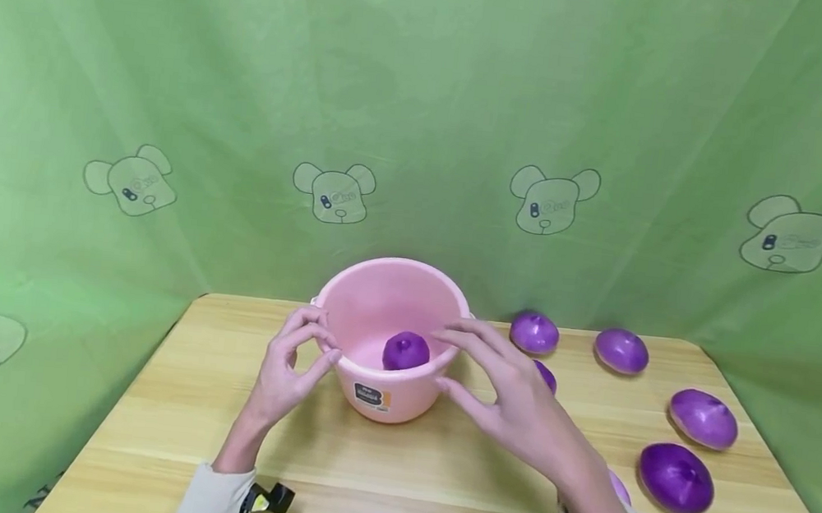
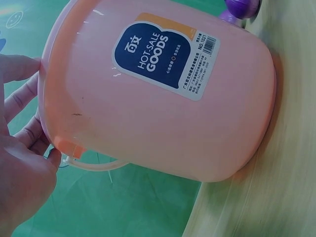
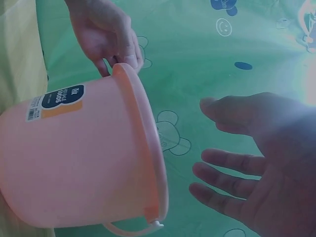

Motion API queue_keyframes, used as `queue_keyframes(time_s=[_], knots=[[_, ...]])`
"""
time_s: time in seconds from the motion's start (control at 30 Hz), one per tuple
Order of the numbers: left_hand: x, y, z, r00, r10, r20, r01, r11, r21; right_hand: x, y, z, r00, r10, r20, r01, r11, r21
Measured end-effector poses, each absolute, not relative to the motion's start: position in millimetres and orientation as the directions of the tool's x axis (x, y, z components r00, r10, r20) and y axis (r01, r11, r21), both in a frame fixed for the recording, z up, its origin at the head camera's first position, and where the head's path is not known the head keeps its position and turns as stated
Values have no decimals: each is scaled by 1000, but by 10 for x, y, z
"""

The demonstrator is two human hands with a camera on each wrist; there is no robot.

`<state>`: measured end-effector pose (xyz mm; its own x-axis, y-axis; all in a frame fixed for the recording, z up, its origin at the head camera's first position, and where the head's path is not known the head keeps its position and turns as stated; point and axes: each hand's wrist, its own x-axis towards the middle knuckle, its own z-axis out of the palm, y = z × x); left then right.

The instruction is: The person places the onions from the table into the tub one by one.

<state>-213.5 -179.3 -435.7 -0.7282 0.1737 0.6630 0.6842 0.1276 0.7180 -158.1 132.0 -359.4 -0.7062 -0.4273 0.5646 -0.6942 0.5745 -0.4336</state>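
A pink plastic bucket (image 1: 398, 393) stands upright on the table, its dark label facing me. My left hand (image 1: 286, 368) holds the rim at the left, thumb on the near edge and fingers along the side, as the left wrist view also shows. Inside the bucket lies one dark purple onion (image 1: 406, 351). Over the right part of the rim hovers my right hand (image 1: 516, 395), fingers spread and nothing between them; in the right wrist view a gap separates its fingertips (image 3: 210, 106) from the rim.
Several purple onions lie on the wooden table (image 1: 164, 423) right of the bucket, among them a far one (image 1: 621, 351) and a dark near one (image 1: 676, 479). Another onion (image 1: 621, 487) is partly behind my right forearm. A green curtain (image 1: 425, 109) hangs behind the table.
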Motion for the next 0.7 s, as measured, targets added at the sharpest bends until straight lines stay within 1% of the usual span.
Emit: queue_keyframes(time_s=[0.2, 0.5, 0.7], knots=[[-2121, -1772, -4362, -727, 167, 666, 686, 131, 716, -1536, 1419, -3601, -704, -416, 575, -691, 586, -422], [-2105, -1795, -4366, -724, 177, 667, 688, 120, 715, -1487, 1580, -3618, -716, -430, 550, -683, 594, -425], [-2122, -1800, -4356, -726, 179, 664, 686, 125, 717, -1464, 1708, -3591, -720, -426, 549, -670, 633, -388]])
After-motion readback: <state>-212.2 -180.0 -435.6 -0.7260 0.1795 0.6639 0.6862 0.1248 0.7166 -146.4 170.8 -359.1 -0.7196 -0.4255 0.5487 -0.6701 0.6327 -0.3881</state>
